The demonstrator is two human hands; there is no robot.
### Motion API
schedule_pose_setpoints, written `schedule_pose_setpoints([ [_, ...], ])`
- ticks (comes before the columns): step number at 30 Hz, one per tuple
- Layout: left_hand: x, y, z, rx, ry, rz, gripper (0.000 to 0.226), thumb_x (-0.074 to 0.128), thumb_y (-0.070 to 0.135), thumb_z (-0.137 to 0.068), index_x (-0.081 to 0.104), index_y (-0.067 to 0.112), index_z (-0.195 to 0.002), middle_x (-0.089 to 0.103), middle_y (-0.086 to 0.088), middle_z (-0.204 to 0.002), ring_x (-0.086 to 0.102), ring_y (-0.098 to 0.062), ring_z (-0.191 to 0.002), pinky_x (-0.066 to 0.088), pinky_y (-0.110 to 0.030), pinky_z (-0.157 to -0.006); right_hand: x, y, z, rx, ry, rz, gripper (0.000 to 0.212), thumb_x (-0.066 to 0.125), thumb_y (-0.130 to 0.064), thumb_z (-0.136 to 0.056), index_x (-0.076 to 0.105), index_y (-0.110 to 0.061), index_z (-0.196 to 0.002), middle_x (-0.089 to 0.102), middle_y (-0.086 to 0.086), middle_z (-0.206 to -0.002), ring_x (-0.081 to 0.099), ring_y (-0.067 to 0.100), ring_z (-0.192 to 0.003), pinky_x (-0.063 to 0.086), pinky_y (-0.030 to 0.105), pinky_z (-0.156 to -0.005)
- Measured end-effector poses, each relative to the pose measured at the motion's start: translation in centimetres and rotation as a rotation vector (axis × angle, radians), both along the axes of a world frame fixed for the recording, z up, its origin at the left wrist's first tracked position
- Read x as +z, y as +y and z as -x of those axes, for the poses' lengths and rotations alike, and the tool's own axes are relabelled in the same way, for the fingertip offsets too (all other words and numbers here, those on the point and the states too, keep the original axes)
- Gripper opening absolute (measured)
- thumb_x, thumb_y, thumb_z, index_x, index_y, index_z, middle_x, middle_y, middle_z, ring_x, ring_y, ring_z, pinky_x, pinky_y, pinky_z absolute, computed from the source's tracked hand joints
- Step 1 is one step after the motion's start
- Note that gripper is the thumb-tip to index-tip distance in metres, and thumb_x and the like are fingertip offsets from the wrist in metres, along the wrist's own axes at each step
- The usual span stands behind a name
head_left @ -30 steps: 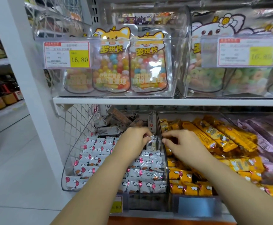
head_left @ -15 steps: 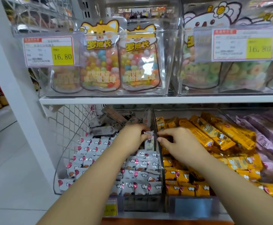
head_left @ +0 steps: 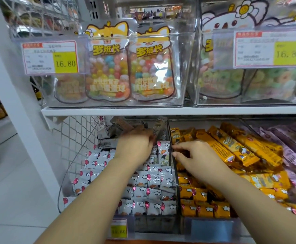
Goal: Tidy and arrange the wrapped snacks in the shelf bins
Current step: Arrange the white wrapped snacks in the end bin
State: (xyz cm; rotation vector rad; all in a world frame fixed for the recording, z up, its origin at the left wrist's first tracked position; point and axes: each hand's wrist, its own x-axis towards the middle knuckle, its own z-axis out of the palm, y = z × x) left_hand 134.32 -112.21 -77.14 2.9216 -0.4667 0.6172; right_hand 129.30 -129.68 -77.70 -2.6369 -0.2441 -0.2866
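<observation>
White wrapped snacks (head_left: 154,180) printed with red balloons lie in rows in the left bin (head_left: 77,164). On its front is a yellow price tag (head_left: 119,230), too blurred for me to read beyond ".80". Yellow wrapped snacks (head_left: 205,196) fill the right bin (head_left: 212,229), just across the dark divider (head_left: 176,175).

My left hand (head_left: 135,147) reaches into the left bin with its fingers curled down among grey-brown packets (head_left: 108,132) at the back. I cannot tell whether they hold one. One white packet (head_left: 164,152) stands upright just beside it, against the divider. My right hand (head_left: 196,159) sits over the yellow side, thumb and forefinger a narrow gap apart at the divider, holding nothing I can see. Long yellow bars (head_left: 231,147) lie behind it and purple packets (head_left: 288,143) farther right.

On the shelf (head_left: 161,110) above, clear tubs hold candy bags (head_left: 108,67) marked "罗班长", with two tags (head_left: 50,57) reading "16.80".
</observation>
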Motion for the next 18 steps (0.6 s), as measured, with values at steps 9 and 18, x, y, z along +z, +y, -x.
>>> schedule_pose_setpoints([
  [9,-0.1,-0.5,-2.5,-0.148,0.192,-0.345,0.031,0.048,0.031,-0.094,0.058,0.025,-0.123,0.056,-0.004,-0.125,0.039,-0.023,-0.127,0.016,-0.045,-0.114,0.5,0.6,0.7,0.044,-0.046,0.125,0.043,0.039,-0.036,-0.098,0.034,-0.042,-0.141,0.038,-0.006,-0.143,0.032,0.02,-0.129,0.029,0.035,-0.107],
  [18,0.7,0.9,-2.5,-0.111,0.278,-0.274,0.027,0.047,0.036,-0.097,0.06,0.039,-0.12,0.063,0.003,-0.12,0.056,-0.024,-0.108,0.034,-0.035,-0.102,1.0,1.1,0.6,0.085,-0.096,0.244,0.031,0.039,-0.037,-0.098,0.057,-0.039,-0.123,0.049,-0.022,-0.131,0.035,0.012,-0.123,0.027,0.031,-0.094],
])
